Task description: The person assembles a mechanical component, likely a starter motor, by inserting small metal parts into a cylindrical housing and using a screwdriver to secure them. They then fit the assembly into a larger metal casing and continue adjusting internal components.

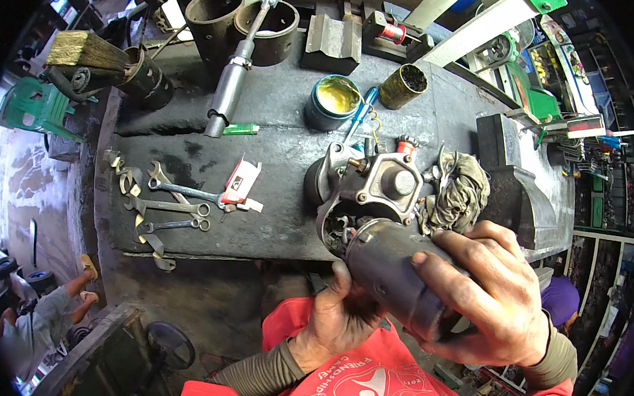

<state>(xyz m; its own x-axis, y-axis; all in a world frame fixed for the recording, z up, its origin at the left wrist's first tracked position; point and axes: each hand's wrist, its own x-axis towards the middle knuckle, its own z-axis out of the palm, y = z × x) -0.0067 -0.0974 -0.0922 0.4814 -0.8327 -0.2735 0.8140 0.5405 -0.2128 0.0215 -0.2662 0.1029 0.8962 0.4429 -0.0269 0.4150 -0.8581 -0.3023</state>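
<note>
Item, principal: one dark metal cylinder (398, 268), held at the front edge of the workbench (280, 188), its lower end out past the edge, toward the wearer's red shirt (385, 371). Its upper end lies against a cast metal housing (399, 182); whether the two are fully seated, one cannot tell.

Right hand (492, 290): fingers spread and curved over the cylinder's lower end, gripping it. Left hand (341, 315): half curled, thumb near the joint, palm beneath the cylinder (its fingers are mostly hidden there).

Right of the housing: one crumpled grey-green rag (457, 194), just beside it. Behind: one blue tub (320, 113) of yellowish grease; one blue-handled tool (362, 114); one grimy open tin (394, 97).

Bench, left side: several steel wrenches (182, 207), lying loosely together; one red-and-white box (241, 181), near them.
</note>
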